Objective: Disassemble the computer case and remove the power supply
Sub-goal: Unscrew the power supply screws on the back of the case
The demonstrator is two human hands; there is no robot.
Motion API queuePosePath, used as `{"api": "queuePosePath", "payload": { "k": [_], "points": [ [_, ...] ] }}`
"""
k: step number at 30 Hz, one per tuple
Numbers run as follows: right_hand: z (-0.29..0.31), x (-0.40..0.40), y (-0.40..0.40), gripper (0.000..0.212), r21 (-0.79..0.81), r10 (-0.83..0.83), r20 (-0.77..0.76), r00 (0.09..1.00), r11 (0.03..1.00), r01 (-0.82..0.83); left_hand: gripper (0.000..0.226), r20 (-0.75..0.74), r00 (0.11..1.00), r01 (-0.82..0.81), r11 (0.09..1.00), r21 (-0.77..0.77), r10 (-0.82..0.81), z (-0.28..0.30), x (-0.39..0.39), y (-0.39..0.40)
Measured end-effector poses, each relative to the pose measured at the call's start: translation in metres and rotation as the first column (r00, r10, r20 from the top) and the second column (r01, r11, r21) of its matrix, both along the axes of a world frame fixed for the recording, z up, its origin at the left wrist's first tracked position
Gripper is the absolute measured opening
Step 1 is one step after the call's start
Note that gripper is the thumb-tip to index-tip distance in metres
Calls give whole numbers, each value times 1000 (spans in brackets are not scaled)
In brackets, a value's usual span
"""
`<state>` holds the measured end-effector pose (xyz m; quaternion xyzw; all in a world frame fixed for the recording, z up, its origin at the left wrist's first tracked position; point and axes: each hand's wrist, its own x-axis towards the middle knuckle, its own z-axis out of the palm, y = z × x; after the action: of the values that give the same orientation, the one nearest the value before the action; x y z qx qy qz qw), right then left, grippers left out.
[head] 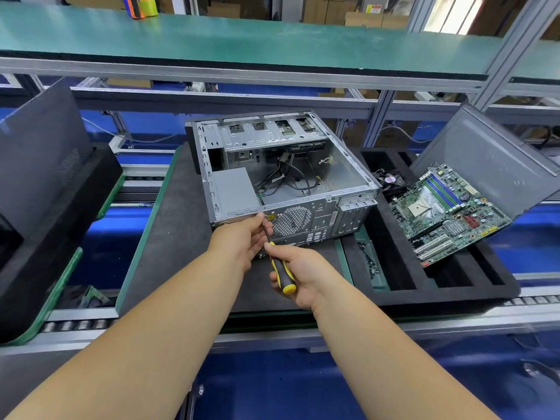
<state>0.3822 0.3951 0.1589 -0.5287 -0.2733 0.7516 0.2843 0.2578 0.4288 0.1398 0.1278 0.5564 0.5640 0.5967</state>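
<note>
The scene is brightly and evenly lit from overhead, with cool white light and only soft, short shadows. A faint shadow lies under the right hand (303, 272) on the dark desk (181, 213). Daylight blows out to white at a window (448, 10) in the top right corner. The leaning grey side panel (491, 159) carries a pale sheen, and the bare metal of the computer case (342, 168) glints mildly. The wide lens bows the green shelf (242, 37) and stretches the forearms at the lower edge. The centre is sharp; the corners are softer, with slight smear.
</note>
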Motion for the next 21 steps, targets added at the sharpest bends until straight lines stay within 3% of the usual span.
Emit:
{"api": "queuePosePath", "payload": {
  "k": [11, 18, 21],
  "points": [
    [-7, 2, 2, 17, -9, 6, 65, 998, 1000, -5, 10, 44, 999, -3, 1000, -12, 3, -3, 1, -1],
    [-4, 7, -1, 34, -96, 31, -131, 991, 994, -44, 9, 81, 997, 0, 1000, -9, 1, -1, -1, -2],
    [-5, 7, -2, 32, -44, 8, -97, 995, 999, -13, 10, 93, 996, 9, 1000, -15, -8, 1, -1, -2]
  ]
}}
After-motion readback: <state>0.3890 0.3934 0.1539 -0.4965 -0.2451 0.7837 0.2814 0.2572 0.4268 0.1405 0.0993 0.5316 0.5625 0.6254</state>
